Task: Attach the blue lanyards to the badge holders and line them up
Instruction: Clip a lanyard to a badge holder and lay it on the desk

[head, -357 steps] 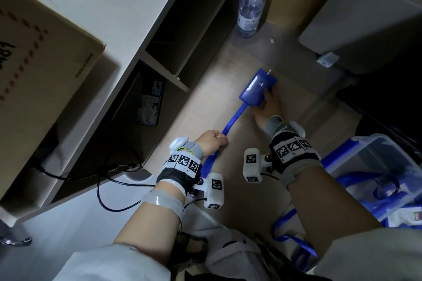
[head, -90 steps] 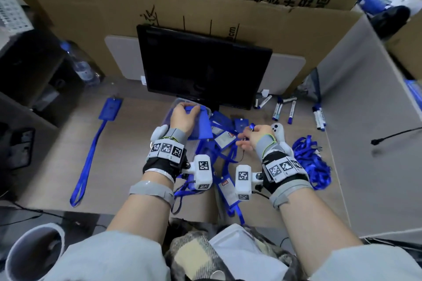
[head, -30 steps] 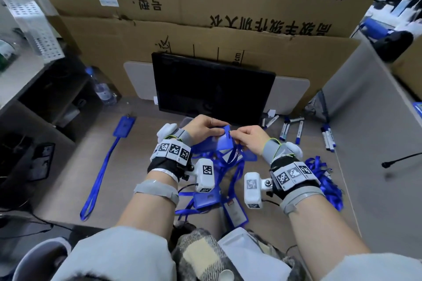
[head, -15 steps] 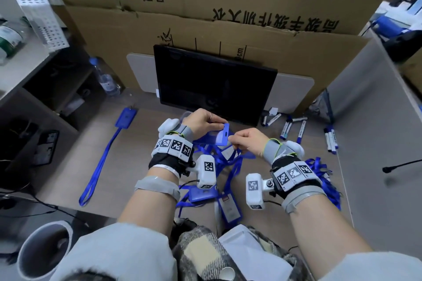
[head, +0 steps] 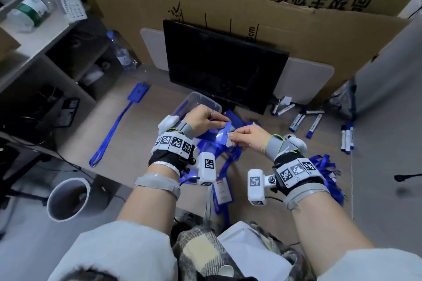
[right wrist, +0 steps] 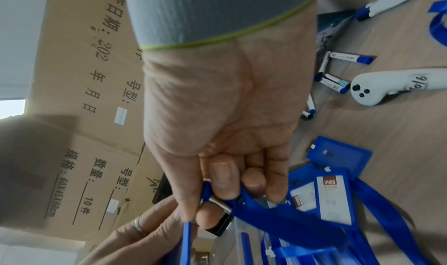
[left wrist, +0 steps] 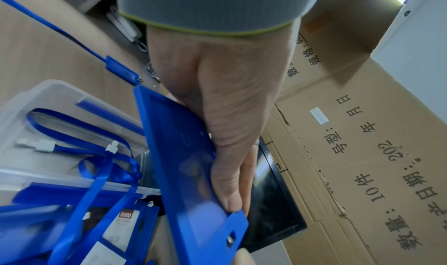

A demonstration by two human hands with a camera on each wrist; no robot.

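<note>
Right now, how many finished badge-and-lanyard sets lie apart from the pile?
1: the finished set lies stretched out left of the tub. Left hand holds a badge holder, right hand a lanyard; the pile may hide more.

A blue badge holder [head: 219,136] is held up off the floor, tilted, its slotted tab end [left wrist: 233,229] meeting the metal clip [right wrist: 219,204] of a blue lanyard [right wrist: 285,217]. Below it lies a tangle of more lanyards and holders [head: 222,191]. One finished badge holder with lanyard [head: 118,125] lies stretched straight on the floor near the left shelf. A loose bundle of lanyards [head: 328,169] lies to the right.
</note>
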